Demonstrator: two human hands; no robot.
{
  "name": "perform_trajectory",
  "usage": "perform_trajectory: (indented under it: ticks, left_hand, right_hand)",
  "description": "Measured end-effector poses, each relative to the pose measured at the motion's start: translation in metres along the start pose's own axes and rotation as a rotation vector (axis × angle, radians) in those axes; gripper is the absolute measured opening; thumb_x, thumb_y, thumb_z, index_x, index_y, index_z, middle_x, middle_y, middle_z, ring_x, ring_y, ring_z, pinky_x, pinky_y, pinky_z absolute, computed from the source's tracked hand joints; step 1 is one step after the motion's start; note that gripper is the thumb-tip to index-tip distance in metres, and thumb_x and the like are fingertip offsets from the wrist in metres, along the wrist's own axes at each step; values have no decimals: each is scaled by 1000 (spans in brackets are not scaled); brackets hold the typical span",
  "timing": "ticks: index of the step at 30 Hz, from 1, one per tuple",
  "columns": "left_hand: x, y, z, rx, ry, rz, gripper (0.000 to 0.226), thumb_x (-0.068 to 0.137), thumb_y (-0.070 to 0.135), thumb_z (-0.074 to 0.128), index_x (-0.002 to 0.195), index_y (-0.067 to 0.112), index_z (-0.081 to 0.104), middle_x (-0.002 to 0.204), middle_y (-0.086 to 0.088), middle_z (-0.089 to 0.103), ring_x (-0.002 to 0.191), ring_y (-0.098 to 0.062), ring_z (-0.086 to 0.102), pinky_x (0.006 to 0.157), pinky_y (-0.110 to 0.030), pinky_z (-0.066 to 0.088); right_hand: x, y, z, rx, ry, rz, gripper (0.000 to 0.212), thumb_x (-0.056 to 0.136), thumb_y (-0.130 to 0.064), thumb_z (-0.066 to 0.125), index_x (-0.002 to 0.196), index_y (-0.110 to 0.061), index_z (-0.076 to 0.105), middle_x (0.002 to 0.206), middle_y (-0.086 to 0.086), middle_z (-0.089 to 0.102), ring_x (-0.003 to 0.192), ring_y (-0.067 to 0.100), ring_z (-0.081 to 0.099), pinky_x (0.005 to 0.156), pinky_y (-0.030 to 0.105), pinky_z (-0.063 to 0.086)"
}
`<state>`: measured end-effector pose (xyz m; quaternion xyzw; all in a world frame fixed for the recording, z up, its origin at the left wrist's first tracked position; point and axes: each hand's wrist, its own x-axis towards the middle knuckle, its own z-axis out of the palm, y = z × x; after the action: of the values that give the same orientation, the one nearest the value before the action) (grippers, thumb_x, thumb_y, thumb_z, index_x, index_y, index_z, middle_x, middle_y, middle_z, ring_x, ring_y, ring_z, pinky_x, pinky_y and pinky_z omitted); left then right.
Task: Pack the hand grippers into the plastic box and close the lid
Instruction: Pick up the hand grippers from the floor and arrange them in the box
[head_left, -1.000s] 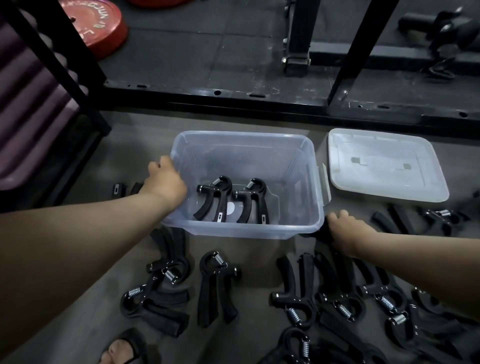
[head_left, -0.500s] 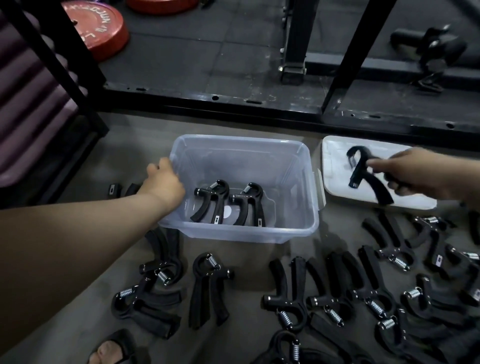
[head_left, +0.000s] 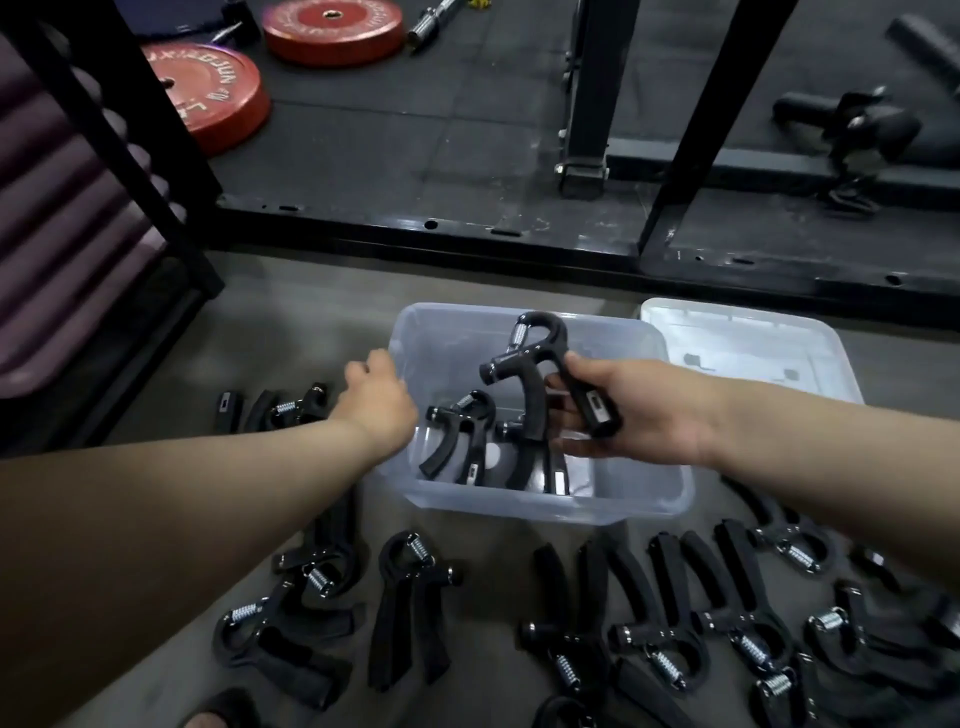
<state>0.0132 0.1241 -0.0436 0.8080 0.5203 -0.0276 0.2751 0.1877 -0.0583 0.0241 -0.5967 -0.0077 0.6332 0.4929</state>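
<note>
The right hand (head_left: 641, 413) curls its fingers (head_left: 582, 448) round a hand gripper (head_left: 532, 384) above the plastic box (head_left: 545, 506). The left hand (head_left: 376, 400) seemingly grips the box's rim, fingertips hidden.

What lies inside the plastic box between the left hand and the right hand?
In the head view, two hand grippers lie on the box floor there; the right hand holds a third gripper above them.

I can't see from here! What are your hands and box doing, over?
Left hand holds plastic box rim. Right hand holds hand gripper over it, two grippers inside. Lid off, alongside. Path clear.
</note>
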Motion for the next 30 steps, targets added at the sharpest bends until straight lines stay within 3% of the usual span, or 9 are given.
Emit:
perform_trajectory:
  ticks: [3,7,12,15,18,22,25,30]
  left_hand:
    - [-5,8,4,8,-15,16,28,98,19,37,125,11,32,133,-17,31,116,-46,47,95,-49,37]
    - [-6,7,3,-7,-9,29,22,97,16,36,119,12,33,129,-15,33,112,-44,49,90,-46,37]
    - [-6,6,4,-8,-1,29,23,98,16,36,120,11,33,130,-14,33,111,-42,50,82,-43,35]
    - [-5,5,4,-7,-1,30,24,97,17,37,121,11,33,130,-14,34,111,-41,50,83,-44,37]
    - [-4,5,5,-4,-4,30,26,98,19,38,121,11,33,131,-14,33,113,-41,49,81,-44,36]
    - [-3,4,5,6,-4,31,26,97,18,39,122,11,33,131,-13,33,112,-41,49,77,-42,33]
    - [-4,4,6,6,-2,36,27,97,17,39,122,11,33,131,-13,34,111,-41,50,77,-42,34]
    - [-5,5,5,8,0,23,30,96,17,39,125,13,32,132,-12,33,112,-41,50,77,-42,35]
  right_hand:
    - [33,12,13,-39,66,112,26,102,-39,45,101,-17,59,85,3,69,74,17,69,75,34,55]
    - [73,35,25,-202,208,242,37,106,-34,39,77,-15,52,64,1,56,57,13,57,61,24,43]
    - [107,61,41,-335,233,192,25,105,-25,39,88,-18,54,69,0,57,60,14,56,54,23,39]
    - [119,59,55,-285,210,88,20,105,-20,40,93,-17,56,77,6,59,62,18,58,49,23,47]
    - [126,57,61,-604,224,28,22,100,-20,48,115,-6,57,95,12,58,80,25,57,63,29,51]
    - [124,54,60,-1129,162,-2,31,95,-17,56,119,1,58,78,4,55,77,25,58,75,36,56]
    - [125,51,58,-1205,144,55,31,93,-18,60,117,1,60,85,9,63,79,28,68,75,41,61]
    - [129,59,62,-1256,145,17,31,97,-19,52,117,3,61,81,7,59,63,19,57,65,32,56]
